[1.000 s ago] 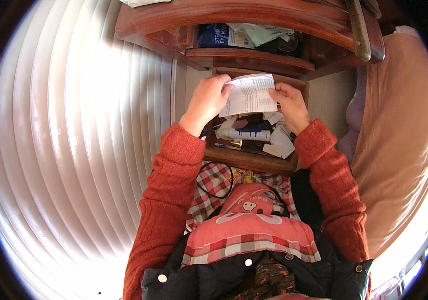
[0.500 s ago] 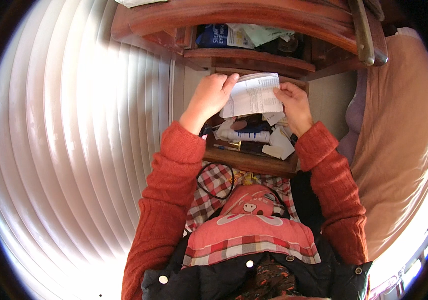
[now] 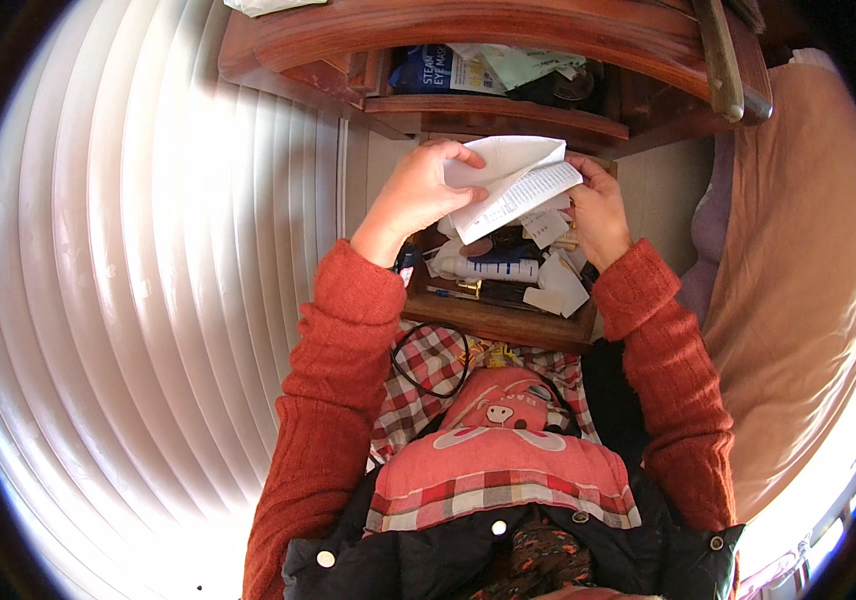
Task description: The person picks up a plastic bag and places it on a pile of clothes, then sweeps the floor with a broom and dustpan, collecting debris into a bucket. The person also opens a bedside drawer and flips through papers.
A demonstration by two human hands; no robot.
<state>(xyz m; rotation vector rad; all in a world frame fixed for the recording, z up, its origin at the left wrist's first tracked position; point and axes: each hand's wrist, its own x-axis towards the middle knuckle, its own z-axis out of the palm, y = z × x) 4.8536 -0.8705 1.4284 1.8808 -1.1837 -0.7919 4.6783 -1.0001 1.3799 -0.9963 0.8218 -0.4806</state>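
A folded paper leaflet [image 3: 516,180], white with small print, is held up between my two hands above a wooden drawer [image 3: 508,322]. My left hand [image 3: 435,188] grips its left side, the thumb and fingers closed around the edge. At the right edge, my right hand [image 3: 597,205] pinches the sheet. The leaflet's layers stand partly apart, with a fold along the middle. Below it in the drawer lie a white tube with blue marks [image 3: 493,269], small white paper pieces [image 3: 561,281], a pen [image 3: 451,293] and other small items, partly covered by the leaflet.
Beyond the drawer stands a reddish-brown wooden cabinet [image 3: 488,30] whose open compartment holds a dark blue packet [image 3: 435,70] and pale green packets [image 3: 538,68]. White ribbed curtain-like panels [image 3: 148,300] rise on the left. Brown fabric [image 3: 798,270] hangs on the right.
The leaflet has been tilted and its layers have opened apart, showing a blank side. My left fingers have shifted onto its left part.
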